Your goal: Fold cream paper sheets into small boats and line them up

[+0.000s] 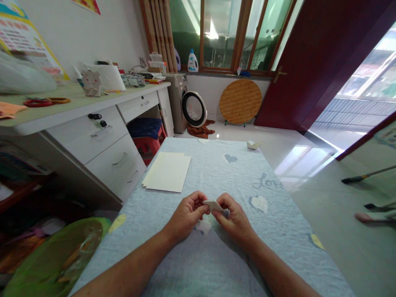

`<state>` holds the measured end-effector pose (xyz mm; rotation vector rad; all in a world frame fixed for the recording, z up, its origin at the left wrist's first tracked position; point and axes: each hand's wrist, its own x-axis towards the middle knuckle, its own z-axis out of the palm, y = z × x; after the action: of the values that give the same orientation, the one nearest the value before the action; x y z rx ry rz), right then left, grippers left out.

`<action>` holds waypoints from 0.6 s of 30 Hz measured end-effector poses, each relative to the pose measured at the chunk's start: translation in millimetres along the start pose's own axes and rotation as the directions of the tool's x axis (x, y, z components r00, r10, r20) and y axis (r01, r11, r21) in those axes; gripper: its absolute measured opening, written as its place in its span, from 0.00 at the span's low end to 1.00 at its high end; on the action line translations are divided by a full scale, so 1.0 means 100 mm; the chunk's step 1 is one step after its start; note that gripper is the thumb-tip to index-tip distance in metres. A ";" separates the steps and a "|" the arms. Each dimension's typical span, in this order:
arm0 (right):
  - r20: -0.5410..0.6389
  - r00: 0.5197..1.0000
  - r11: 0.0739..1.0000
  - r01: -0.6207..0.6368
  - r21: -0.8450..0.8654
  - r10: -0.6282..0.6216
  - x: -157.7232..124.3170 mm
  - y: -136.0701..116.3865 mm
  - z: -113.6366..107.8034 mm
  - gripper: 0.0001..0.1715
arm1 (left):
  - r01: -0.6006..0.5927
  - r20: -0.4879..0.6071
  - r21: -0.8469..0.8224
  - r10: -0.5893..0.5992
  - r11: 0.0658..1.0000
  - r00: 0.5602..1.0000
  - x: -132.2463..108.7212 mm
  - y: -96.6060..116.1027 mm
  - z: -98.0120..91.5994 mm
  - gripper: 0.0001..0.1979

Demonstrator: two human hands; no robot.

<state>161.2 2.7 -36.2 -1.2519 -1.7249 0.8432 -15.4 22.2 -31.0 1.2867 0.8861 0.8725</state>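
Observation:
A small folded piece of pale paper [213, 205] is held between both hands, just above the cloth-covered table. My left hand [189, 214] pinches its left end between thumb and fingers. At the other end, my right hand [233, 216] grips the paper with thumb and curled fingers. Beyond the left hand lies a stack of cream paper sheets [168, 173], its edges slightly uneven. Near the far right corner of the table sits a small folded paper shape [253, 144].
A pale blue quilted cloth [222, 177] covers the table. To the left stand a green-lined bin [55, 260] and a white desk [102, 136] with red-handled scissors [38, 102] on top. Behind are a red stool [147, 142] and a washing machine [179, 99] with its door ajar.

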 end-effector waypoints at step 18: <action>0.105 0.987 0.837 0.161 -0.522 -0.124 -0.03 0.10 0.00 0.17 | -0.334 0.181 0.789 0.324 0.515 0.929 -0.05 -0.03 0.03 0.07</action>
<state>166.3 3.2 -45.7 -1.4302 -2.1668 0.3203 -14.7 16.1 -34.0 2.3447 1.1056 0.7487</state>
